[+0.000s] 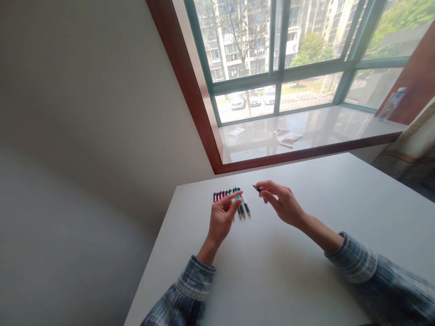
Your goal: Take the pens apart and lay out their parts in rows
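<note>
A row of several pens, some red, some blue, some dark, lies side by side on the white table. My left hand hovers over the near ends of that row, fingers curled with the fingertips on the blue pens. My right hand is raised just right of the row and pinches a dark pen between thumb and fingers, its tip pointing left towards the row. Both arms wear plaid sleeves.
A wide glossy windowsill behind the table carries a crumpled white cloth and a small paper. A bare wall stands to the left. A curtain hangs at the right edge.
</note>
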A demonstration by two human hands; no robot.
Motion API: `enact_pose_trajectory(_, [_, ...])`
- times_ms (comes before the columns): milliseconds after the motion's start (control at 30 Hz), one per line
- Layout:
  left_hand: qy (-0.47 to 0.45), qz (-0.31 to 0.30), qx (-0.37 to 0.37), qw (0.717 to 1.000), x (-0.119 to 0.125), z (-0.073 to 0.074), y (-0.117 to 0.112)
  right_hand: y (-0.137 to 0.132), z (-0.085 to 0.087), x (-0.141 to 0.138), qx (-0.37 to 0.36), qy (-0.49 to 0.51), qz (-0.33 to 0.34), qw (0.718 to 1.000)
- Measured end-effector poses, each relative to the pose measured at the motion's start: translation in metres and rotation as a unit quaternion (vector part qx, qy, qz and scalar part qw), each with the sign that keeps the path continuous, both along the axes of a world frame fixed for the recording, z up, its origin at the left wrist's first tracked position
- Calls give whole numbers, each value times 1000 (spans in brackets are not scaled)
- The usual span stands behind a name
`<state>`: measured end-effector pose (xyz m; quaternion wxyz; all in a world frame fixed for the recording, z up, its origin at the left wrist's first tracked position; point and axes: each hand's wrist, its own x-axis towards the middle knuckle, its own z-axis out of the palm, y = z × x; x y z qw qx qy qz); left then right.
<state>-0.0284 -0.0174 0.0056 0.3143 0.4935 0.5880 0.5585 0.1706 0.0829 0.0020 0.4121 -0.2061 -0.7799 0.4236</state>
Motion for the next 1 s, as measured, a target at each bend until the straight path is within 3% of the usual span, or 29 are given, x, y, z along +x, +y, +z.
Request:
enact_pose_trajectory(100, [-88, -37, -9, 995, 2, 4, 2, -13, -5, -9, -232, 39, 104, 966])
enact_pose_trajectory(167, [-120, -45, -19, 992, 7, 6, 3, -20, -9, -15, -326, 51, 173, 928])
enact_pose_trajectory(367, [-163, -67, -17, 984, 13, 3, 3, -28, -6, -16, -426, 67, 256, 865])
enact_pose_trajectory(500, [-188, -28, 6, 982, 9, 2, 5, -26, -9, -14, -451, 55, 272, 848])
enact_pose_trajectory(600, [-191, 5, 20, 981, 6, 4, 6, -24, -15, -16, -429, 35, 240, 870])
enact_pose_trajectory(767, [-163, 5, 17, 986, 6, 3, 7, -22, -21, -20, -346, 11, 174, 922])
enact_pose_trajectory(1000, [-154, -3, 13, 988, 4, -1, 7, -25, -10, -18, -351, 9, 181, 919])
